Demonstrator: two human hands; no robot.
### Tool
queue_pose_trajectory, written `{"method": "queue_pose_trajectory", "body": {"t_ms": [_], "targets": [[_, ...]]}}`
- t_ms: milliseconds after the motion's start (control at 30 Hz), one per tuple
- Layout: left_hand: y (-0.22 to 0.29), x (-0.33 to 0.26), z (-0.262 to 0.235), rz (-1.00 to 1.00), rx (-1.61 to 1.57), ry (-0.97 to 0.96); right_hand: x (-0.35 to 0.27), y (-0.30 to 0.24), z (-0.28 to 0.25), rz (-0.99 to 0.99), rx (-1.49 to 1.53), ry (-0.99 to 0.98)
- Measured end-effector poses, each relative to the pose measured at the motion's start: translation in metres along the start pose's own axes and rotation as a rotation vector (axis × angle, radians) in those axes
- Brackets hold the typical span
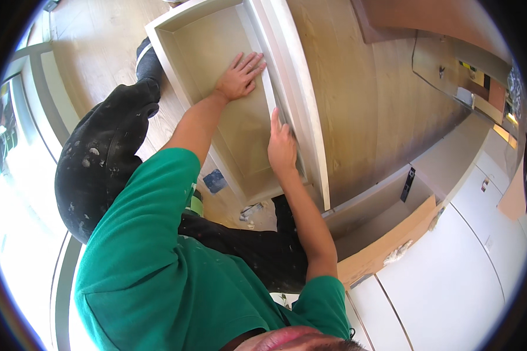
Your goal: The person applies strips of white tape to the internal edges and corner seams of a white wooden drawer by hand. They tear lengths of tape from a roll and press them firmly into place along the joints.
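one left hand [238, 79] is spread wide on the pale upper-centre box [200, 45]; the right hand [282, 149] is curled, its hold unclear.

Wood-grain floor [369, 117]. Blue-grey square piece [215, 181] on it; green container [195, 204] (partly hidden) close by. Open-topped box [386, 245], tan front, black strip [408, 184] inside, lower right. White cabinet fronts [445, 257] beyond. Brown panel [445, 20], upper right. Bright glazing [20, 216], far left.
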State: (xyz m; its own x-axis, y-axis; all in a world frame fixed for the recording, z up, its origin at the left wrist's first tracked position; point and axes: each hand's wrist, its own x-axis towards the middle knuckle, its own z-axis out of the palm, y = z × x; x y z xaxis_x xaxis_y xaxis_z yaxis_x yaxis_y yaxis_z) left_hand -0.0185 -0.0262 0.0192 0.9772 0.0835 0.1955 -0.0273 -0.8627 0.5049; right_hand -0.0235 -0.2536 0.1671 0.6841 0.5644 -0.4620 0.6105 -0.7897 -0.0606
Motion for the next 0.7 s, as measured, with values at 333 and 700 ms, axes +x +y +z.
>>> {"method": "queue_pose_trajectory", "body": {"t_ms": [333, 700], "targets": [[0.006, 0.002, -0.018, 0.009, 0.084, -0.045, -0.006, 0.028, 0.073, 0.206, -0.311, -0.301], [0.003, -0.002, -0.016, -0.006, 0.037, -0.044, 0.025, 0.013, 0.075, 0.276, -0.397, -0.465]]}}
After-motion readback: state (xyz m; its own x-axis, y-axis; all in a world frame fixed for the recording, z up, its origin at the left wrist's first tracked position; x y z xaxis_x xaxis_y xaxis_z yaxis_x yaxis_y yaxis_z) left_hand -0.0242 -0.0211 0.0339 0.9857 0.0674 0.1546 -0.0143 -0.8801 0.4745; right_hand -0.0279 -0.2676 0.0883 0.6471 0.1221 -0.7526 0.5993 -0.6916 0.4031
